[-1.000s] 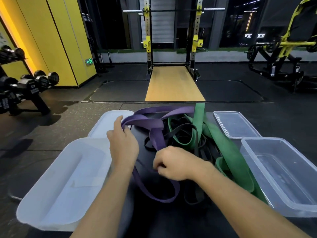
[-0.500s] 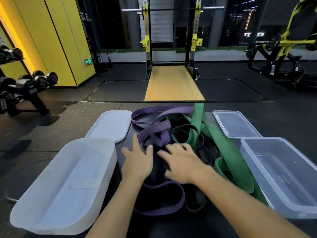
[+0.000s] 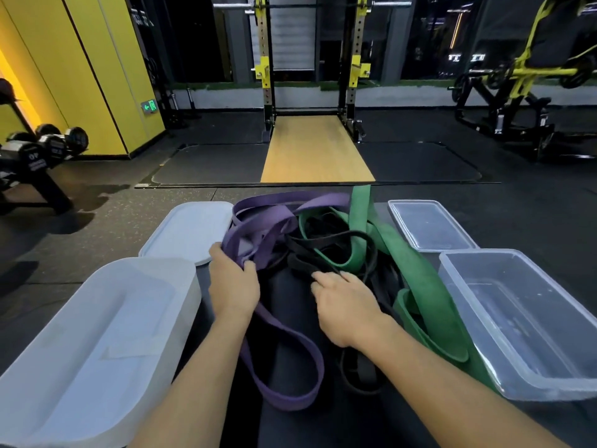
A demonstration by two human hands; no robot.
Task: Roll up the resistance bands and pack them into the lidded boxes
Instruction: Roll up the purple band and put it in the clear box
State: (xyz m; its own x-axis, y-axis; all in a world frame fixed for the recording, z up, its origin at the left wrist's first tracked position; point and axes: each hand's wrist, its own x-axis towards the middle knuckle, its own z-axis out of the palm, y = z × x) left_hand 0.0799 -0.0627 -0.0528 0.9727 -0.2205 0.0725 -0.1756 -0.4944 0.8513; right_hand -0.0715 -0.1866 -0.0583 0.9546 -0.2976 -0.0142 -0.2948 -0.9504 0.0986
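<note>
Band tangle (image 3: 310, 240) ctr; open white box (image 3: 97, 334) L, clear box (image 3: 523, 321) R

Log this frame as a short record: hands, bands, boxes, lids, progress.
left hand: grips the purple band at its bunched part
right hand: fingers rest on the black bands
pile: purple band, green band and black bands tangled together on the dark table, none rolled
boxes: white box on the left, clear box on the right, neither holding a band
lids: white lid and clear lid off, each lying behind its box
progress: nothing packed yet
</note>
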